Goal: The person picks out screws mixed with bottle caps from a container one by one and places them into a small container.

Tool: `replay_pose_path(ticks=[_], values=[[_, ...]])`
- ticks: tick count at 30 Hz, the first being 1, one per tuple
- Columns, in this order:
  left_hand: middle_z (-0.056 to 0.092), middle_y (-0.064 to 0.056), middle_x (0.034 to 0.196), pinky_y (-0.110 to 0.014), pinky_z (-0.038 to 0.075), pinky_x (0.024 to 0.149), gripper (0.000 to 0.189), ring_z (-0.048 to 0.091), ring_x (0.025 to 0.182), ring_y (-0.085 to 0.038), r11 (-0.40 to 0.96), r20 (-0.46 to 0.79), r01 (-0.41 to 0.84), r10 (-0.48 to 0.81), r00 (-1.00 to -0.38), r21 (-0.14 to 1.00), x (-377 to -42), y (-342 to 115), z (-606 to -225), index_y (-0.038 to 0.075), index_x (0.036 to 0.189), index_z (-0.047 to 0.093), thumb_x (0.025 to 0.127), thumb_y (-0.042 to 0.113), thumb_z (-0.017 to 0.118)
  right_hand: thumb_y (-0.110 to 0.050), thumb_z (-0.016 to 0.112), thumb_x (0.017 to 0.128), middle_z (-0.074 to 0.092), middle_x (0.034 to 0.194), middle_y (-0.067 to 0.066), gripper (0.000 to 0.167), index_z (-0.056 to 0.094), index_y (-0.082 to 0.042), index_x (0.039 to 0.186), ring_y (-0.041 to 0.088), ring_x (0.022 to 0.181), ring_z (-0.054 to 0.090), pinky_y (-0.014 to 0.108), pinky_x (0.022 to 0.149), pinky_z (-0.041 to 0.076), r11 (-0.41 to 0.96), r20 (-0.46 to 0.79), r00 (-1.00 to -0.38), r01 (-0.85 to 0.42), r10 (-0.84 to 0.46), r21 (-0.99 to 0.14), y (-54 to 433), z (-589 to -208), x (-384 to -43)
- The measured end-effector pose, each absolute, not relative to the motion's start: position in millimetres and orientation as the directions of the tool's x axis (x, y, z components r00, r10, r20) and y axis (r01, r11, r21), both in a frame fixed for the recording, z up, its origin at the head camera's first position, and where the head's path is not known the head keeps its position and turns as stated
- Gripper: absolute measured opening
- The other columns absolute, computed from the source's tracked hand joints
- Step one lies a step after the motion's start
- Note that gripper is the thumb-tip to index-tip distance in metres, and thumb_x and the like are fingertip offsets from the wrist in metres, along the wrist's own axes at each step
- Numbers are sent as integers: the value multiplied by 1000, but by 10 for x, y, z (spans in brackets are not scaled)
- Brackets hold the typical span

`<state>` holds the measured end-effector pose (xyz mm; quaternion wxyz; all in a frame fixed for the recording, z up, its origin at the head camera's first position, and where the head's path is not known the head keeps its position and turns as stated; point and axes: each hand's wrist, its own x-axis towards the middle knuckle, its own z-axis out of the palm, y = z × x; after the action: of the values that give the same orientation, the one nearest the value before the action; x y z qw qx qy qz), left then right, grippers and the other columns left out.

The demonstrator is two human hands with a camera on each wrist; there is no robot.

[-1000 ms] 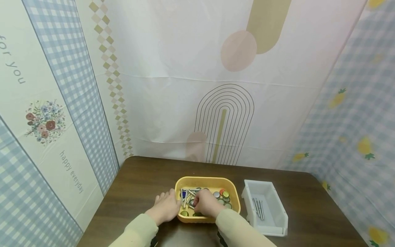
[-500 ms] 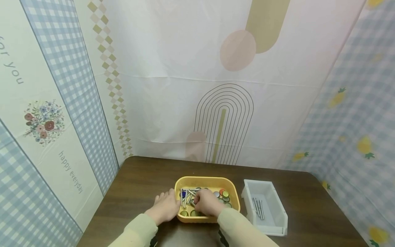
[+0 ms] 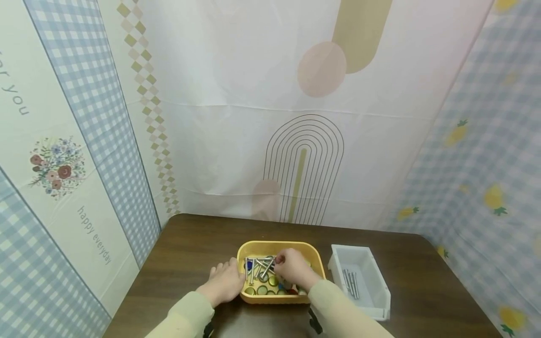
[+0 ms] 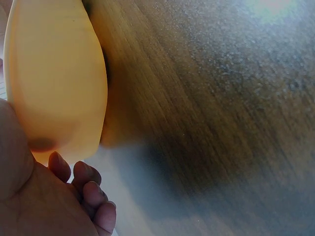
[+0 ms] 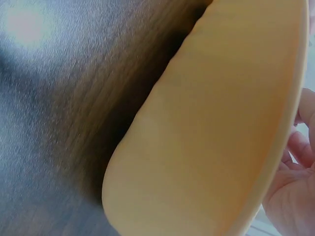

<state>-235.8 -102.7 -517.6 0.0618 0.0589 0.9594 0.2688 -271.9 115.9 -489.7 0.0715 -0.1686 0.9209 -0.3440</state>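
In the head view, a yellow plastic basket point(image 3: 310, 251) stands on the table, holding several silver bolts point(image 3: 247, 272) and bottle caps point(image 3: 262, 289). My right hand point(image 3: 296, 267) reaches over its near wall; the thumb and fingertips pinch the upper end of a silver bolt point(image 3: 268, 269) slanting over the pile. At the basket's left end lies my left hand point(image 3: 224, 281), thumb side against the rim and fingers loosely bent outside it. The left wrist view shows these fingers point(image 4: 93, 194) beside the yellow wall. Basket wall hides most of the right hand point(image 5: 293, 191) in the right wrist view.
A white open-front bin point(image 3: 372, 281) stands to the right of the basket, with several bolts point(image 3: 351, 284) lying inside. Both containers rest on a dark brown wooden table point(image 3: 198, 239). Patterned cloths point(image 3: 211, 141) hang behind and at the sides.
My right hand has moved away from the basket's near side, up and slightly right, swinging a bolt to a slant. More caps show at the near side. The left hand stays put.
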Motion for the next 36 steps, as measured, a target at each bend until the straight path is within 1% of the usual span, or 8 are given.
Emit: replay_pose_path(ticks=[6,11,13,18,23,27,32,36], values=[[52,-10,90,-50,31,82,34,45,87,-29,851,-83,82,147,-986,519,-2368,-1030,-5199,-1,111,48,94,28,51,-6,64,86,59,73,3,3,61,-5,84,14,62,56,30,54,47,665,-33,-953,-185,-302,-723,1253,-4879,-2767],[52,-10,91,-51,31,82,35,45,87,-29,850,-89,77,144,-986,522,-2357,-1031,-5186,-2,111,48,94,28,51,-5,62,90,64,82,11,10,64,4,93,20,68,64,35,60,54,589,-73,-964,-97,-257,-802,1315,-4889,-2788],[52,-10,90,-50,31,82,34,45,87,-28,849,-93,75,144,-985,524,-2361,-1035,-5189,-1,111,48,94,28,51,-5,62,90,66,84,12,14,65,6,97,21,70,66,36,63,55,569,-92,-966,-63,-241,-820,1330,-4884,-2790],[53,-10,92,-50,31,82,35,45,87,-29,853,-91,72,138,-986,516,-2369,-1037,-5203,-2,112,48,94,28,51,-5,63,89,67,86,11,17,66,7,100,19,70,65,38,65,55,558,-89,-969,-56,-230,-828,1363,-4865,-2800],[53,-11,91,-50,32,82,34,46,87,-29,853,-90,70,135,-987,517,-2354,-1029,-5182,-2,111,49,94,28,51,-8,63,92,66,87,10,16,67,6,99,19,71,65,37,65,55,564,-97,-968,-53,-232,-824,1439,-4856,-2825],[53,-10,91,-50,32,82,33,45,86,-28,850,-93,70,139,-986,522,-2340,-1025,-5153,-1,110,49,93,27,52,-9,62,92,66,88,8,18,67,6,101,18,71,65,35,65,55,565,-116,-970,-27,-216,-825,1532,-4832,-2844],[51,-10,89,-50,31,81,32,45,85,-28,847,-90,78,147,-985,527,-2352,-1035,-5165,-1,109,48,93,27,51,-10,64,91,66,88,10,22,67,8,104,18,70,65,35,65,55,544,-102,-977,-17,-186,-839,1667,-4793,-2879],[50,-9,88,-50,31,80,32,44,84,-28,846,-87,84,152,-985,526,-2357,-1038,-5170,0,108,48,93,27,50,-9,64,91,67,91,16,22,65,9,103,25,74,67,35,66,55,496,-99,-982,6,-161,-868,1816,-4763,-2892]])
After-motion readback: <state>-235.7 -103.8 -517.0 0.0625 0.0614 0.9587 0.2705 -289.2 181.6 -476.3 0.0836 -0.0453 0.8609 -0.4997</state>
